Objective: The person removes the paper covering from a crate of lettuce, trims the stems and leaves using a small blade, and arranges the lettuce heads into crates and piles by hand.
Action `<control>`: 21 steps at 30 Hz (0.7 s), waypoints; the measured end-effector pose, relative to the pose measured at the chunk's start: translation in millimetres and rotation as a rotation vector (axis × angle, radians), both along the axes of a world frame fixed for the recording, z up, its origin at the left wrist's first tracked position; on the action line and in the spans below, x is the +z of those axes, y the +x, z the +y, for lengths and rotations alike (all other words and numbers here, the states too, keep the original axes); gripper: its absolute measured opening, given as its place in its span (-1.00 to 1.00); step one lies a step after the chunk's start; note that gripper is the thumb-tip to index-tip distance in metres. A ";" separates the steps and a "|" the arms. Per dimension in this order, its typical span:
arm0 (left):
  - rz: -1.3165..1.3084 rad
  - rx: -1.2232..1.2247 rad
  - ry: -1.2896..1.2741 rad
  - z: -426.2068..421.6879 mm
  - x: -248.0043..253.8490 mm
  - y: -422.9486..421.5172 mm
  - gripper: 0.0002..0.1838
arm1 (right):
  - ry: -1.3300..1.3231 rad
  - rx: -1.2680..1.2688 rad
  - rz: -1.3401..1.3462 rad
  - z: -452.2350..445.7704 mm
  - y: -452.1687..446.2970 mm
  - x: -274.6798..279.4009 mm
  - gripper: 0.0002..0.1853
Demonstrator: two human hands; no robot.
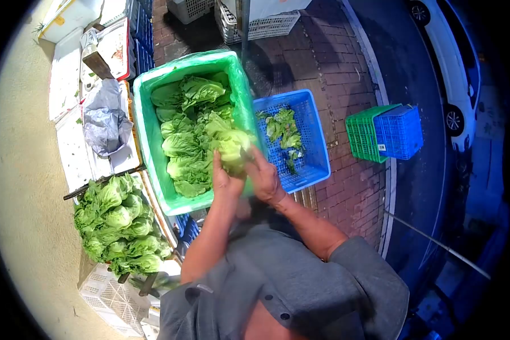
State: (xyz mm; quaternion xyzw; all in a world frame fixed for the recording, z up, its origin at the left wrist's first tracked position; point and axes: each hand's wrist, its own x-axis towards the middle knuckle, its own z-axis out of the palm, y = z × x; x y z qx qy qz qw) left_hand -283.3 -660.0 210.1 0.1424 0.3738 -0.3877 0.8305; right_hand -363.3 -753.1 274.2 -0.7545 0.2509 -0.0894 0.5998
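Between my two hands is a head of lettuce (230, 143), pale green and leafy, held over the near right part of a green-lined crate (147, 122). My left hand (226, 180) grips its lower left side with the fingers pointing up. On its right side, my right hand (263, 175) has its fingers closed against the leaves; a small dark shape shows by the fingertips, too blurred to name. More lettuce heads (182, 136) fill the crate in rows. Beside it on the right, a blue basket (317, 136) contains loose, torn leaves (284, 129).
Piled lettuce (122, 221) lies on a stand at lower left, above a white crate (110, 300). A grey plastic bag (105, 116) rests on white foam boxes (68, 79). Green and blue baskets (399, 133) stand near the curb. A metal pole (243, 28) rises behind the crate.
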 end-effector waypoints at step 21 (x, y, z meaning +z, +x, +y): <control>-0.457 -0.258 0.146 13.6 -13.4 5.2 -0.44 | 0.605 -0.547 0.134 -86.4 -57.2 -69.9 -0.66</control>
